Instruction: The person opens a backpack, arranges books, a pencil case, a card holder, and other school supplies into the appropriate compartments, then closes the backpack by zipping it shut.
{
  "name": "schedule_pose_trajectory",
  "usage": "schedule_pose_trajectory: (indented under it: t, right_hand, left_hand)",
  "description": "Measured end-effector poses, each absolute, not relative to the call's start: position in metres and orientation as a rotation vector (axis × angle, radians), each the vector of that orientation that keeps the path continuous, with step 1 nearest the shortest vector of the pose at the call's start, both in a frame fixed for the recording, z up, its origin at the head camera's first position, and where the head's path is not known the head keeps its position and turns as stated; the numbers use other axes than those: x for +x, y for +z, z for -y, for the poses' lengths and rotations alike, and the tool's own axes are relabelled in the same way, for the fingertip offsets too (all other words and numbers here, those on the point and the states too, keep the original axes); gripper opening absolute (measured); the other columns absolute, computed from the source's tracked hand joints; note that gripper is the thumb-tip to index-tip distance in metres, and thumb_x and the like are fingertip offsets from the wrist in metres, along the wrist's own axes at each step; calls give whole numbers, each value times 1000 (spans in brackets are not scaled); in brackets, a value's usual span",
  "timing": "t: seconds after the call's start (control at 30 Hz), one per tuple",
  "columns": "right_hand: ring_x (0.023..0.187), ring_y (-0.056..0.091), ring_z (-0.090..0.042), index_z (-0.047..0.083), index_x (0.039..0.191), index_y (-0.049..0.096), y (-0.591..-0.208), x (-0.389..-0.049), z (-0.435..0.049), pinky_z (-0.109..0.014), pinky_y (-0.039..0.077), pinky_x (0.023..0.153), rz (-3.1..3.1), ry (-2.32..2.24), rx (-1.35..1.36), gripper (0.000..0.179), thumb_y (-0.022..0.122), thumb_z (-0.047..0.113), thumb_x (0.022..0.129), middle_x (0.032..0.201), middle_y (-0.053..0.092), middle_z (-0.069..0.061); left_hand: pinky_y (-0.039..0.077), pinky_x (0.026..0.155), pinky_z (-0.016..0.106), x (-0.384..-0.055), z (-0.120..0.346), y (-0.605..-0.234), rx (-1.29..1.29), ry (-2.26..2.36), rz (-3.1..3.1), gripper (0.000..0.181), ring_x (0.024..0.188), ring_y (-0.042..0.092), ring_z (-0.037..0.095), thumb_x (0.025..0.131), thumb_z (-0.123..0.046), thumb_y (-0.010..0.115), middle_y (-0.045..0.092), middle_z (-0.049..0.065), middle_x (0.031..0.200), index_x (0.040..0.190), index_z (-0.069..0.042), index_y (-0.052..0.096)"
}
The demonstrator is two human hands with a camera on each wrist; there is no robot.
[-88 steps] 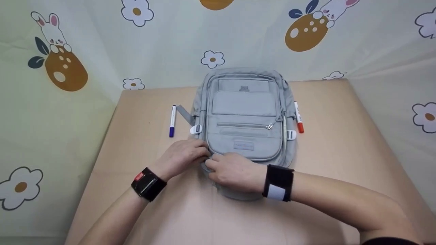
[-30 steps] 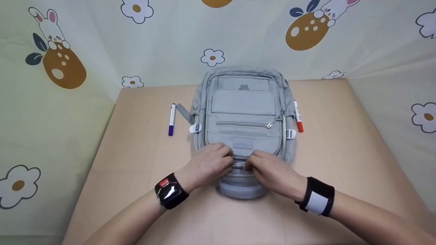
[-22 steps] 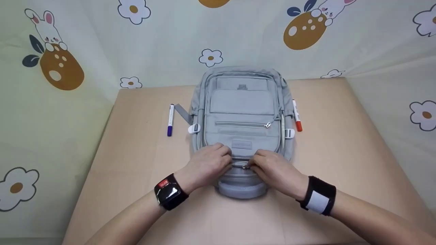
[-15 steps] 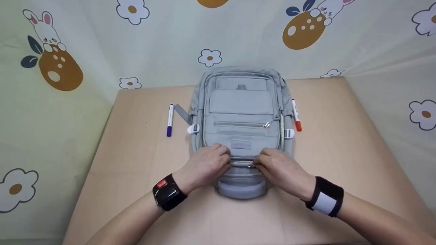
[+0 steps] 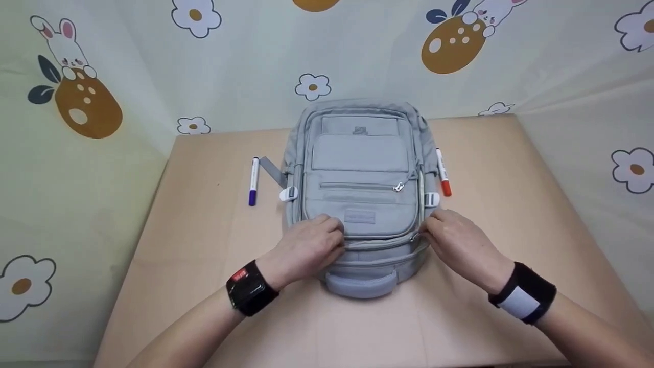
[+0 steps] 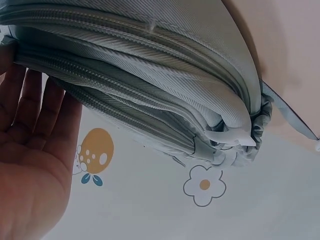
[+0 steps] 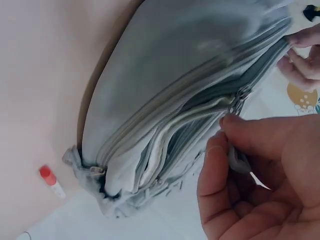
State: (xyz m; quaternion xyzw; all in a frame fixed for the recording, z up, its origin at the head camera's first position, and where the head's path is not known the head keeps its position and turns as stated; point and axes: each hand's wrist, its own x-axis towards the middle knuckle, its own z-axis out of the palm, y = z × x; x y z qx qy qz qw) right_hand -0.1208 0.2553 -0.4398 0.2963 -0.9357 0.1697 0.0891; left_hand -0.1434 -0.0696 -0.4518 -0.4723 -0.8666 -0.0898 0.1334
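Grey backpack [image 5: 360, 153] btwn L hand [image 5: 308, 247] & R hand [image 5: 464, 248], held by both.

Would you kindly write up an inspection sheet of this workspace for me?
Surface: light-brown tabletop.
Job's things: grey backpack, front panel up, carry handle toward the person; one zipped compartment gapes near the right hand.
Clutter: blue-capped marker left of the backpack, red-capped marker right of it.
Hands: left hand grips the backpack's edge; right hand pinches the zipper pull.
Cables: nothing seen.
Surroundings: pale backdrop with rabbits and flowers.
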Motion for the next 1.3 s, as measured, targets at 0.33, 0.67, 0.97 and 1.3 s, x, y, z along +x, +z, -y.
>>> schedule_pose_trajectory:
  t: [0.33, 0.67, 0.97, 1.3]
  right_hand:
    - [77, 53, -11, 11, 90, 68, -452, -119, -257, -34, 48, 69, 2886, 610, 801, 9, 74, 3, 89, 82, 59, 8]
    - [84, 60, -11, 17, 89, 67, -453, -116, -261, -33, 51, 72, 2858, 633, 768, 15, 77, 6, 85, 85, 63, 10]
    - [83, 60, -8, 17, 88, 68, -449, -109, -258, -29, 52, 67, 2806, 667, 691, 14, 80, 10, 86, 85, 64, 10]
    - [81, 60, -8, 17, 90, 71, -450, -110, -259, -28, 50, 65, 2740, 684, 730, 15, 82, 9, 86, 85, 66, 9]
  left_hand:
    - [51, 71, 31, -145, 64, -451, -1364, -257, 2477, 11, 84, 57, 18, 91, -18, 72, 61, -2, 93, 82, -13, 69]
    - [49, 73, 31, -144, 34, -440, -1421, -283, 2452, 14, 88, 57, 17, 92, -30, 74, 63, -2, 99, 91, -16, 71]
    - [46, 66, 27, -144, -15, -437, -1492, -129, 2489, 26, 81, 52, 14, 96, -42, 69, 58, -4, 93, 91, -17, 72]
    - [46, 55, 24, -145, -30, -442, -1426, -2, 2461, 10, 70, 52, 13, 94, -22, 68, 60, -3, 83, 89, -15, 71]
